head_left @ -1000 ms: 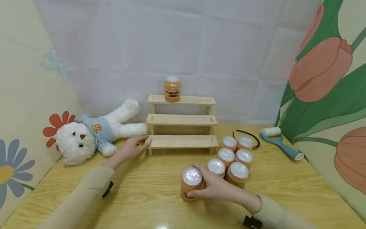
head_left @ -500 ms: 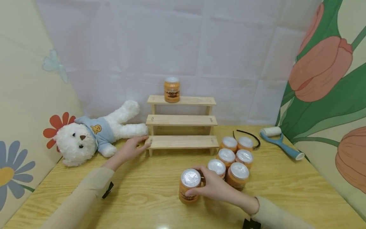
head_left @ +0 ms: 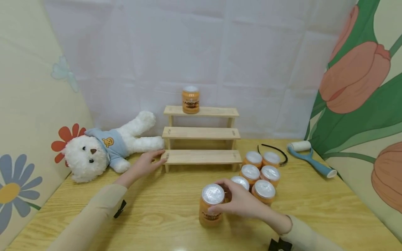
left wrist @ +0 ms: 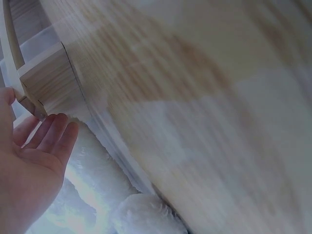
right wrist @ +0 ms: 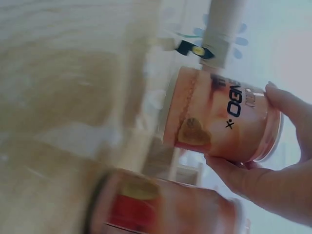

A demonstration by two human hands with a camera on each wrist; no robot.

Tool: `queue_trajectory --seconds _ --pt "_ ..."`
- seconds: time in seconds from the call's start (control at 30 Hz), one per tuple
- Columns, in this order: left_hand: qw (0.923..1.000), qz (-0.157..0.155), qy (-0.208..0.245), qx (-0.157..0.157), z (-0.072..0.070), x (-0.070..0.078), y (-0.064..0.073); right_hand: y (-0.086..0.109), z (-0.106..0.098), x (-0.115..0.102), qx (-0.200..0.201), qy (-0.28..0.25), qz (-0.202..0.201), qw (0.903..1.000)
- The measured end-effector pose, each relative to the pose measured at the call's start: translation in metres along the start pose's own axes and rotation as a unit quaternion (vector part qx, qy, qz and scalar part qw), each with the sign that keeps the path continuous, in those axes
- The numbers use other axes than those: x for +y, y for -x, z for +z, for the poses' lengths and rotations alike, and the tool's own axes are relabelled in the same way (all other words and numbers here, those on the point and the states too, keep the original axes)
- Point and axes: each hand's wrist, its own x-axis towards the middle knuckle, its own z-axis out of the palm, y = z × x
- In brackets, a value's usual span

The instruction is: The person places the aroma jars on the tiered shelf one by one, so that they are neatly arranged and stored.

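Observation:
My right hand holds an orange can with a silver lid between thumb and fingers. The can is upright and seems slightly above the table; in the right wrist view, the held can shows dark lettering. A second can stands beside it there. At the left end of the lowest step of a three-step wooden display shelf, my left hand grips the board's end with thumb and fingertips; the left wrist view shows those fingers at its corner. One orange can stands on the top step.
Several more orange cans stand grouped on the table right of the shelf. Behind them lie a black headband and a blue-handled lint roller. A white plush bear lies on its side at left.
The can in my right hand has come slightly up and apart from the grouped cans, its label showing more. My left hand keeps its place on the shelf. The view has shifted slightly.

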Motion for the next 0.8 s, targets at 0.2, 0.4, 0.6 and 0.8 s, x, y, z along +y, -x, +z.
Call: queue_trajectory --seconds 0.2,0.4,0.6,0.8 --pt "1.0 0.003 -0.002 0.001 -0.001 -0.001 0.0 0.003 -0.014 -0.017 0.011 -0.035 -0.02 0.9991" --pt "1.0 0.003 -0.002 0.001 0.0 0.0 0.0 0.004 -0.029 -0.031 0.023 -0.022 -0.017 0.9993" --pt "1.0 0.0 -0.001 0.002 0.002 -0.001 0.0 0.001 -0.045 -0.04 0.042 -0.014 -0.035 0.9984" --pt "1.0 -0.002 0.0 0.004 0.001 0.0 0.001 -0.004 -0.061 -0.049 0.084 0.023 -0.034 0.9956"
